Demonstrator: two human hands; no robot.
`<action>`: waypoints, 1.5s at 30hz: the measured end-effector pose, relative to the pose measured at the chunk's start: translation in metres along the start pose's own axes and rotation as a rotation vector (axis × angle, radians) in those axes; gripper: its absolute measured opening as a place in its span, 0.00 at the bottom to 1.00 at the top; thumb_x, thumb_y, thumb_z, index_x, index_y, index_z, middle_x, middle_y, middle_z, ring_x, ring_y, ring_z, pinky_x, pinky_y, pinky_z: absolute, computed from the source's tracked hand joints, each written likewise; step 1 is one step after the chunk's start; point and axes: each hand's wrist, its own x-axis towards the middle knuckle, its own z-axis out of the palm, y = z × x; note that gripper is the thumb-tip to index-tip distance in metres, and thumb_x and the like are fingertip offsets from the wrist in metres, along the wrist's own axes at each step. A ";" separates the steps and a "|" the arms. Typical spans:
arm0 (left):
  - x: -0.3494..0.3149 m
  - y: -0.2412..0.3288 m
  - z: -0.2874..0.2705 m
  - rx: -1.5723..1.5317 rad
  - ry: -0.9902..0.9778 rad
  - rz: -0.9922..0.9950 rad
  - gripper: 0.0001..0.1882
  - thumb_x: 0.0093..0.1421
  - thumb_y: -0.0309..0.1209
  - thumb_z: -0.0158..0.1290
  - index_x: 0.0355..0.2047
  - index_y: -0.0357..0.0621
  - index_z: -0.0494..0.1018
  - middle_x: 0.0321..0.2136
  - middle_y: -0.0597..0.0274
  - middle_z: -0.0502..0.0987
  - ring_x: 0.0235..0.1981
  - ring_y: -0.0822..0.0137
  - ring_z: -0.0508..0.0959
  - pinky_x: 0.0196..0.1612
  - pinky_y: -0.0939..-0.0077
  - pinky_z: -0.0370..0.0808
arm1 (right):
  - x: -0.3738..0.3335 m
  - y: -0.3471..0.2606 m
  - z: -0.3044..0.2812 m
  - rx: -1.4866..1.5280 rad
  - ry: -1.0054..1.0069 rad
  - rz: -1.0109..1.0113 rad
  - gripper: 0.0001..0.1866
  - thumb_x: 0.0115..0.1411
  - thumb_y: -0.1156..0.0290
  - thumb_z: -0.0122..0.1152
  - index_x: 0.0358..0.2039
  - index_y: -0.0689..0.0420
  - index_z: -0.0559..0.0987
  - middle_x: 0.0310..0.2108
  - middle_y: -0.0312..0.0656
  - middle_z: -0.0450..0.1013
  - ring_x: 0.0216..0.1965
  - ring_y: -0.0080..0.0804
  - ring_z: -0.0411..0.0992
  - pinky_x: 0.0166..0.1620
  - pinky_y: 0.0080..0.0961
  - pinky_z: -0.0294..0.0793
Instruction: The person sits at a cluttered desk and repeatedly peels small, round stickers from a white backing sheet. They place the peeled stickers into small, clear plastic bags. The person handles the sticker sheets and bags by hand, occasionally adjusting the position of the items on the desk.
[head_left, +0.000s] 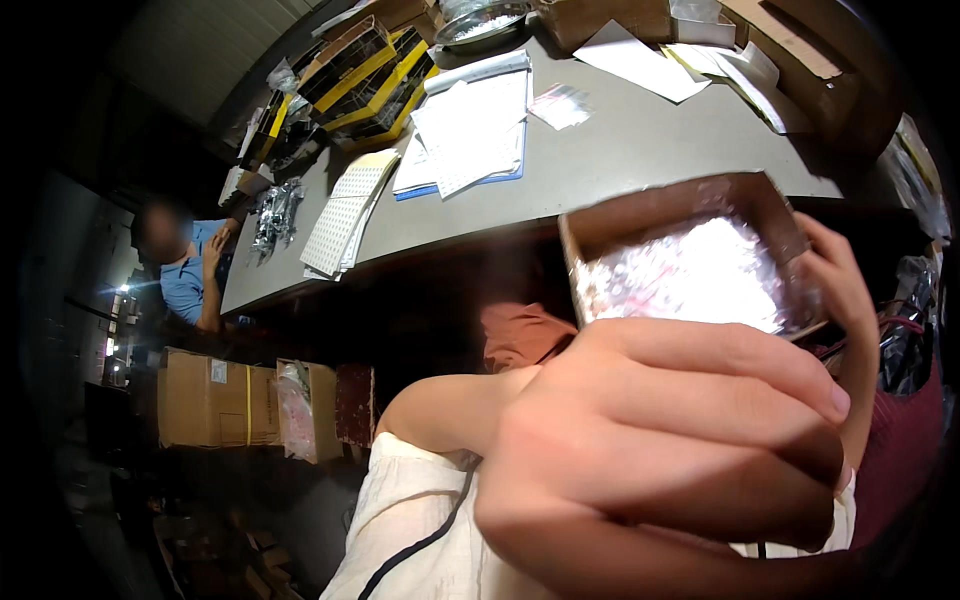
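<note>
A small open cardboard box (665, 202), tilted toward me, holds shiny clear plastic packets (690, 275) with some pink-red marks. My right hand (835, 265) grips this box by its right wall, its fingers partly behind it. Very close to the camera, the back of my left hand (660, 430) fills the lower right, covering the lower part of the box. The fingers of that hand are bent and pressed together, pointing right. What they may hold is hidden.
Ahead stands a grey table (640, 140) with a clipboard of papers (470, 130), printed sheets (350, 215), black-yellow boxes (365, 85) and a metal bowl (482, 25). A person in blue (190, 275) sits at the left end. Cartons (215, 400) stand at lower left.
</note>
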 end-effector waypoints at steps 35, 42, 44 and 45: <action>-0.020 0.013 -0.052 -0.262 0.379 -0.056 0.37 0.73 0.56 0.41 0.55 0.25 0.69 0.29 0.50 0.83 0.34 0.60 0.83 0.49 0.63 0.77 | 0.237 0.068 0.003 0.404 0.104 -0.002 0.26 0.70 0.60 0.59 0.60 0.66 0.69 0.48 0.47 0.75 0.37 0.30 0.80 0.43 0.25 0.84; -0.112 -0.084 -0.201 0.702 0.323 -0.733 0.24 0.72 0.44 0.51 0.58 0.37 0.70 0.43 0.50 0.81 0.52 0.55 0.79 0.60 0.61 0.71 | 0.169 0.028 0.010 -0.520 0.004 -0.487 0.23 0.68 0.67 0.59 0.60 0.62 0.71 0.60 0.48 0.70 0.57 0.43 0.72 0.58 0.35 0.73; -0.144 -0.090 -0.246 1.038 -0.004 -0.762 0.28 0.65 0.43 0.60 0.59 0.39 0.70 0.52 0.48 0.76 0.58 0.51 0.75 0.63 0.57 0.68 | 0.164 0.018 0.010 -0.737 -0.188 -0.615 0.25 0.66 0.65 0.59 0.61 0.62 0.70 0.63 0.51 0.66 0.65 0.51 0.64 0.66 0.42 0.64; -0.156 -0.089 -0.265 1.123 -0.174 -0.711 0.31 0.62 0.44 0.62 0.59 0.39 0.70 0.56 0.46 0.74 0.61 0.48 0.72 0.64 0.55 0.67 | 0.165 0.013 0.010 -0.860 -0.279 -0.620 0.27 0.65 0.64 0.59 0.62 0.62 0.70 0.64 0.53 0.65 0.68 0.55 0.59 0.69 0.45 0.59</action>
